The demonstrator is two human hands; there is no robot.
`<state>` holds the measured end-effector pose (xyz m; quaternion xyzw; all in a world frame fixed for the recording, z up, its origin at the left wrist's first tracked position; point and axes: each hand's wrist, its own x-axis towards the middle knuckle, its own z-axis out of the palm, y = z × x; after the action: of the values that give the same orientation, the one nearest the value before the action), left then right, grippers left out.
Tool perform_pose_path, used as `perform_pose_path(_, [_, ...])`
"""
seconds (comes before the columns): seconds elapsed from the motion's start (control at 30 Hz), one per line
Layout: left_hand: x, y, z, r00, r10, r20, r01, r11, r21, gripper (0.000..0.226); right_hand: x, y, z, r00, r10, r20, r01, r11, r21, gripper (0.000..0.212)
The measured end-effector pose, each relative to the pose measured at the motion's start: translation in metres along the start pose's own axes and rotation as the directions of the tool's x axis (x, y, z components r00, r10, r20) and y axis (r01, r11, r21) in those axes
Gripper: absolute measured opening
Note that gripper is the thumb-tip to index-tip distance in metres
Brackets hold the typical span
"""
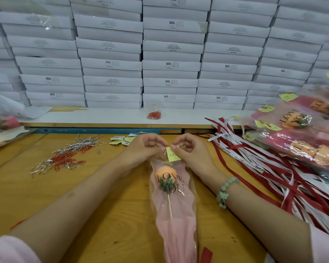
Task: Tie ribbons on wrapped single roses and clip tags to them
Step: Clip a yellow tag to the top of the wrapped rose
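The wrapped rose point(171, 186) lay lengthwise on the surface point(112, 205), bloom end away from the person and stem end towards them. At its far, open end, both hands met over a yellow tag point(172, 155). The left hand point(150, 147) had its fingers curled, thumb and forefinger pinching the tag's upper corner against the wrapper's edge. The right hand point(190, 149) pinched the tag's top from the other side, along with a thin gold sliver that was probably a clip, though it was too small to be sure.

This looked like the clipping step, with the tag being fixed to the mouth of the wrapper. No ribbon showed around the rose's stem, so tying probably remained to be done.

The next move would call for sliding the clip fully over tag and film together while the left hand held both layers flat, since the thin film could crumple or slip out.

Right of the rose lay a spread of red and white ribbons point(254, 162), and beyond those, tagged roses point(302, 130). Left of the rose sat loose paper clips point(65, 158); just beyond it, spare tags point(122, 140).
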<state>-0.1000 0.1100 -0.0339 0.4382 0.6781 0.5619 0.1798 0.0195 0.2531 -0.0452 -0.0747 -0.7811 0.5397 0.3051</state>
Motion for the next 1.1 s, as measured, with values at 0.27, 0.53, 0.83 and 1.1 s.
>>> perform_pose_path(0.27, [-0.0038,0.0037,0.0032,0.999,-0.029,0.041,0.03,0.999,-0.017,0.021,0.0002,0.0003,0.0006,1.0,-0.029,-0.006,0.029,1.0,-0.001,0.009])
perform_pose_path(0.53, [-0.0028,-0.0008,0.0001,1.0,-0.019,0.015,0.019,1.0,0.004,0.015,-0.0016,-0.0009,-0.0014,0.999,-0.047,-0.003,0.047,0.999,0.007,0.008])
perform_pose_path(0.83, [-0.0014,-0.0033,-0.0033,1.0,0.006,-0.013,-0.006,1.0,-0.008,0.013,-0.003,-0.0034,0.0002,1.0,0.015,0.026,-0.016,1.0,0.017,0.017])
perform_pose_path(1.1, [-0.0018,-0.0011,-0.0023,1.0,-0.008,0.027,0.007,1.0,0.013,0.008,-0.0038,-0.0059,0.0002,0.993,0.071,0.098,-0.076,0.996,0.052,0.021])
